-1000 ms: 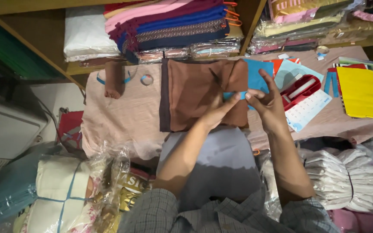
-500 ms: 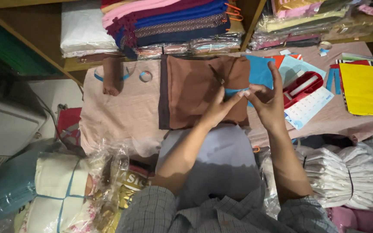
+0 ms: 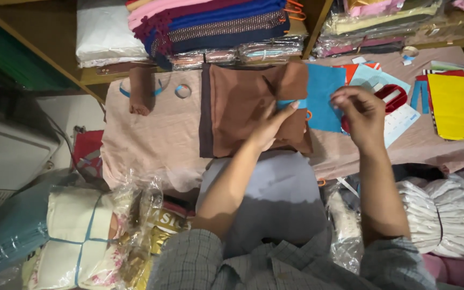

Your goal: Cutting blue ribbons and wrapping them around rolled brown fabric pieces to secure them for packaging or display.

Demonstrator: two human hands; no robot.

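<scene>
A folded brown cloth (image 3: pixel 237 107) lies on the pink-covered table (image 3: pixel 151 134). My left hand (image 3: pixel 269 126) presses flat on its right part, fingertips touching a light blue band (image 3: pixel 292 103) that crosses the cloth's right edge. My right hand (image 3: pixel 361 110) hovers further right with its fingers pinched together, seemingly on the band's far end, though the grip itself is hidden. A blue sheet (image 3: pixel 324 96) lies under the cloth's right side, between my two hands.
A roll of blue tape (image 3: pixel 182 91) and a small rolled brown cloth (image 3: pixel 140 95) lie at the left. Yellow paper (image 3: pixel 456 107), a red object (image 3: pixel 392 98) and a white printed sheet (image 3: pixel 401 122) sit right. Stacked fabrics (image 3: pixel 216 21) fill the shelf behind. Wrapped bundles (image 3: pixel 81 236) crowd the floor.
My hands have drawn apart: the right one moved right, away from the cloth, and the blue band now stretches between them. The left hand stays on the brown cloth.
</scene>
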